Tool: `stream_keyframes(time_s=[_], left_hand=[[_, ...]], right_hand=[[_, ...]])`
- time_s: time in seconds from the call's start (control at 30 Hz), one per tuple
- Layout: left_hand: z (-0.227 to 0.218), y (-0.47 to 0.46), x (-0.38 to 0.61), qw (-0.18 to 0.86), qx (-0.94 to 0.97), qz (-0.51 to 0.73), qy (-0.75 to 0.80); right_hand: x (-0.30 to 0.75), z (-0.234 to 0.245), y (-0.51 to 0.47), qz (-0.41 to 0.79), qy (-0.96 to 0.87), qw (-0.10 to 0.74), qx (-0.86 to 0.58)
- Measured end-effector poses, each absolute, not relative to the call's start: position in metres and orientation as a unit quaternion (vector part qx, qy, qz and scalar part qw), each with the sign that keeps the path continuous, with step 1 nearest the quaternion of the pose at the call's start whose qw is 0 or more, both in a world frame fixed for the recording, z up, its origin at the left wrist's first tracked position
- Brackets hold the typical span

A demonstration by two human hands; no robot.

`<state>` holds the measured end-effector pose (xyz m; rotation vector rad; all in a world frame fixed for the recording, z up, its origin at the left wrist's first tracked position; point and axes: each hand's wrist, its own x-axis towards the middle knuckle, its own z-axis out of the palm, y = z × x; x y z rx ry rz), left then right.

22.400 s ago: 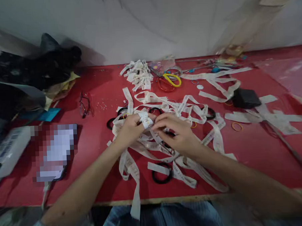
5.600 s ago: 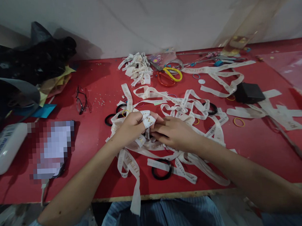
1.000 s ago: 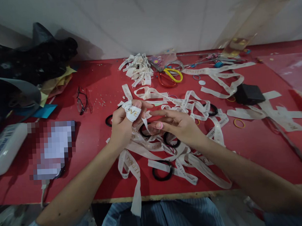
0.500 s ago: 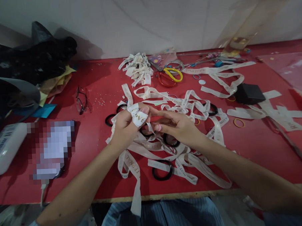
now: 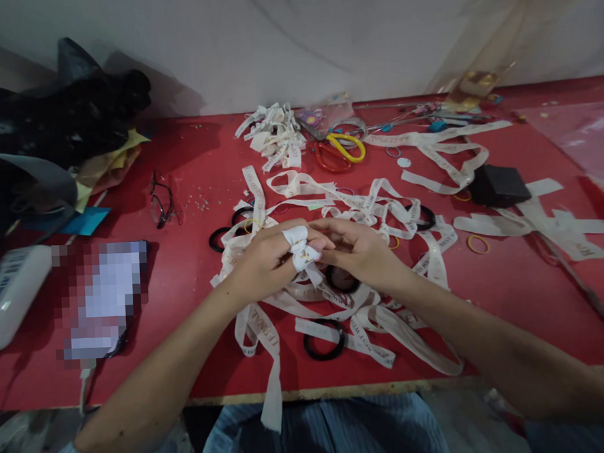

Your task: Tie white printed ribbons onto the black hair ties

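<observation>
A white printed ribbon is looped over the fingers of my left hand, which is closed on it. My right hand meets the left from the other side, its fingers pinched together at the ribbon; the exact grip is partly hidden behind the fingers. A short tail of ribbon hangs below the left fingertips. Under both hands lies a tangle of printed ribbons with black hair ties mixed in; one black hair tie lies nearer the front edge.
Yellow- and red-handled scissors lie behind the tangle, beside a pile of knotted ribbon pieces. A phone and eyeglasses are on the left. To the right sit a black block and more ribbon strips.
Both hands have moved closer together and slightly lower, the left one shifting right. The ribbon on the left fingers has turned, and its printed word no longer reads clearly.
</observation>
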<state>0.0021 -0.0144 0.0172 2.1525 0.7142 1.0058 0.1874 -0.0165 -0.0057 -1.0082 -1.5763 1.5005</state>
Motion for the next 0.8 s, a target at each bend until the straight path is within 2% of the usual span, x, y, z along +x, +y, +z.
stream_keyframes(time_s=[0.8], left_hand=[[0.0163, -0.0128, 0.0024, 0.327, 0.819, 0.378, 0.281]], right_hand=[[0.1874, -0.0072, -0.0155, 0.576, -0.624, 0.351, -0.395]])
